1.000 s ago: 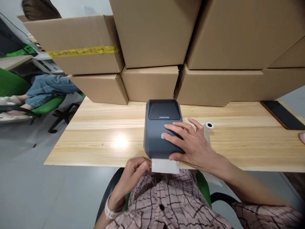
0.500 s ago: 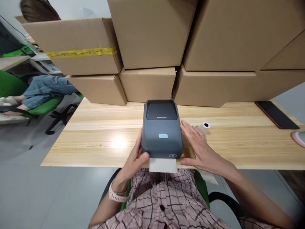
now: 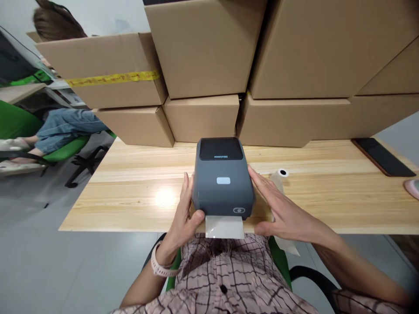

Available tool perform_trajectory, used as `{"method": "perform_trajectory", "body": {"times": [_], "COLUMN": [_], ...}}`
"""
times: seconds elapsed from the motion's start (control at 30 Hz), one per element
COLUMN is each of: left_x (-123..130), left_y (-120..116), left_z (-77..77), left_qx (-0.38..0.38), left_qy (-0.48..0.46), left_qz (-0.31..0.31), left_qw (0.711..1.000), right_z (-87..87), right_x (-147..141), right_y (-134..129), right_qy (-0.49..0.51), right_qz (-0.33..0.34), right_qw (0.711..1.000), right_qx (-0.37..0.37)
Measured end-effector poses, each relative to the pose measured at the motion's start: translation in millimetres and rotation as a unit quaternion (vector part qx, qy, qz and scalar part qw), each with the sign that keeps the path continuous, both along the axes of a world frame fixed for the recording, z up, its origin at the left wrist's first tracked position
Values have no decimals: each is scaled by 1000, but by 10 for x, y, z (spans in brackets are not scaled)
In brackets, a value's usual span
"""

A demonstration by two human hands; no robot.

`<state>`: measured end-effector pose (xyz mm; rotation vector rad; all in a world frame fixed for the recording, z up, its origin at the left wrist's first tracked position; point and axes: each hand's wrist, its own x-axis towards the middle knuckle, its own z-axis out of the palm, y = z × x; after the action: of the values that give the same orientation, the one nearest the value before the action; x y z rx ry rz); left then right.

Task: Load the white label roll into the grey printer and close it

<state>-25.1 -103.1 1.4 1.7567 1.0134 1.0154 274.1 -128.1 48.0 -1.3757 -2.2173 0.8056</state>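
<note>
A dark grey label printer is near the front of the wooden table, with a dark window on top and a light button. A white label strip sticks out of its front toward me. My left hand lies along the printer's left side, thumb at the front corner. On the opposite side, my right hand presses its fingertips to the casing, its thumb apart near the front corner. Between them the two hands grip the printer. Behind my right hand lies a white paper roll, its loose strip hanging past the table edge.
Stacked cardboard boxes line the back of the table. A dark phone lies at the right, near a pinkish object cut off by the frame. Another person's legs show on a green chair at the left.
The printer's front looks slightly larger and tilted differently between my hands. My right thumb has shifted a little away from the casing. The camera view has moved slightly.
</note>
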Motion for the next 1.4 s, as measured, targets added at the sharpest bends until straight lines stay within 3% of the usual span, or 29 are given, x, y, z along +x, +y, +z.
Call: {"method": "perform_trajectory", "body": {"times": [0.1, 0.2, 0.33, 0.4, 0.5, 0.6, 0.73, 0.83, 0.9, 0.97, 1.03, 1.1, 1.2, 1.4], "left_x": [44, 117, 208, 226, 217, 195, 179, 179, 185, 195, 206, 214, 221, 211], "left_y": [231, 629, 1130, 1252, 1265, 1195, 1143, 1119, 1098, 1079, 1069, 1068, 1074, 1090], "left_z": [171, 318, 311, 231, 115, 75, 111, 164, 206, 241, 264, 277, 300, 354], "left_qx": [58, 87, 68, 1, -106, -145, -107, -35, -18, -24, -35, -39, -39, -4], "left_qy": [-27, -100, -103, -67, -46, -47, 0, 114, 175, 201, 207, 209, 210, 238], "left_qz": [19, 76, 118, 106, 28, -38, -10, 68, 104, 108, 102, 99, 85, 40], "left_qw": [998, 988, 985, 992, 993, 988, 994, 991, 979, 973, 972, 972, 973, 970], "right_z": [183, 363, 500, 532, 553, 563, 602, 589, 520, 408, 285, 186, 128, 214], "right_x": [-36, -106, -191, -207, -198, -177, -185, -238, -295, -357, -407, -443, -488, -575], "right_y": [175, 563, 1232, 1537, 1926, 2195, 2127, 1763, 1519, 1370, 1341, 1398, 1522, 1576], "right_qy": [15, 54, 108, 126, 155, 178, 130, 55, 7, -45, -98, -148, -214, -233], "right_qz": [-18, -47, -88, -112, -137, -148, -167, -196, -144, -41, 46, 91, 136, 146], "right_qw": [999, 988, 963, 956, 949, 944, 936, 894, 877, 901, 945, 970, 965, 961], "right_qx": [41, 134, 232, 239, 237, 235, 280, 400, 458, 430, 308, 168, 63, 35]}}
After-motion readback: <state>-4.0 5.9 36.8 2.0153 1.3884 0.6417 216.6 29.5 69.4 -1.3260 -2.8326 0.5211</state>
